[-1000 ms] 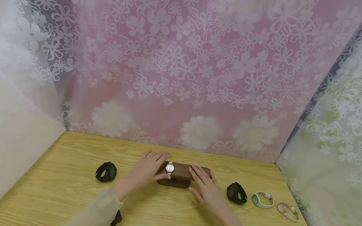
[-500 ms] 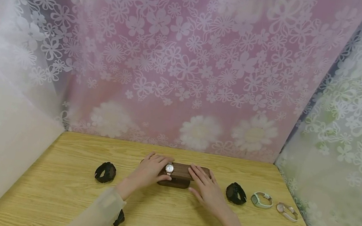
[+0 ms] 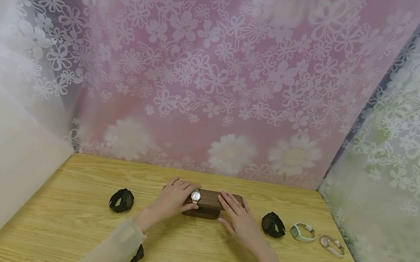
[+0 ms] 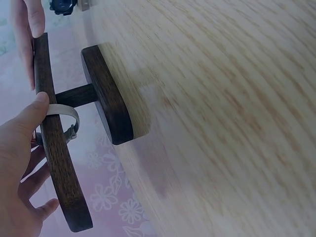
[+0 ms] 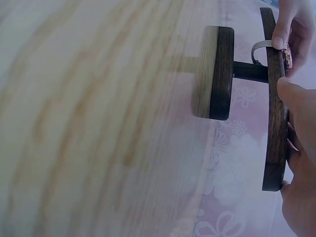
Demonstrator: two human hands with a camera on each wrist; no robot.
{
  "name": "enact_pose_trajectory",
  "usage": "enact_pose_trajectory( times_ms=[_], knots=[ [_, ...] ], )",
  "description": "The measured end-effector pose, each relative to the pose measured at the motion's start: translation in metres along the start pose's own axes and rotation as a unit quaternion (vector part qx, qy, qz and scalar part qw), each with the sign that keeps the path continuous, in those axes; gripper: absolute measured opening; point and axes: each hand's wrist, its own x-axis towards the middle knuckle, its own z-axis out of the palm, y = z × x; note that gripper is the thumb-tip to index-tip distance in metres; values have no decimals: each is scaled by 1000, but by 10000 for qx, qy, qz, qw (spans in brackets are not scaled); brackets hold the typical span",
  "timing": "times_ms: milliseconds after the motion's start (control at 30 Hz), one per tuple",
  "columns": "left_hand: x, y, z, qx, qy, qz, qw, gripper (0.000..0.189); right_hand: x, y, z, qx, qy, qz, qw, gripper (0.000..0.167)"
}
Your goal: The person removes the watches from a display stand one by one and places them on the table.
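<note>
A dark wooden T-shaped watch stand [image 3: 209,198] stands on the table, its crossbar on a short post above a thick base [image 4: 109,98]. A watch with a round white face [image 3: 195,196] is looped around the crossbar left of the middle. Its pale strap [image 4: 71,112] hangs below the bar, with the buckle underneath. My left hand [image 3: 169,201] pinches this watch across the bar, thumb on the strap at the front edge. On the bar's right half rests my right hand [image 3: 241,223], fingers straight across the top, thumb by the front edge.
Left of the stand lies a black watch [image 3: 122,200]. To its right, another black watch [image 3: 273,224], a mint-green watch [image 3: 303,232] and a pink-and-white watch [image 3: 332,245] sit in a row. Patterned fabric curtains [image 3: 217,82] enclose the wooden table [image 3: 191,247].
My left hand has shifted slightly right, its fingers closing nearer around the watch. The right hand and the stand hold their places, and the view has drifted a little.
</note>
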Motion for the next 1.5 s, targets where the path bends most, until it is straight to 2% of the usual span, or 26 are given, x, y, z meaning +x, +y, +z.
enact_pose_trajectory(
  times_ms=[500, 633, 833, 967, 1300, 1500],
  knots=[
    [-14, -17, -2, 218, 143, -13, 9997, 63, 0, 0, 0, 4, 104, -67, 9999, 71],
    [-18, -21, -4, 235, 145, -56, 9996, 63, 0, 0, -1, 69, 65, -88, 9999, 63],
    [-23, -27, -8, 145, 108, -122, 9998, 64, 0, 0, -1, 115, 103, -101, 9998, 62],
    [-26, -31, -10, 118, 125, -146, 9997, 65, 0, 0, 0, 141, 161, -84, 9997, 69],
    [-35, -38, -17, 28, 181, -163, 9997, 64, -1, -1, -1, 134, -64, 63, 9999, 67],
    [-38, -45, -20, 128, 92, -151, 9998, 63, 0, 0, 0, 161, -22, 15, 9999, 68]
  ],
)
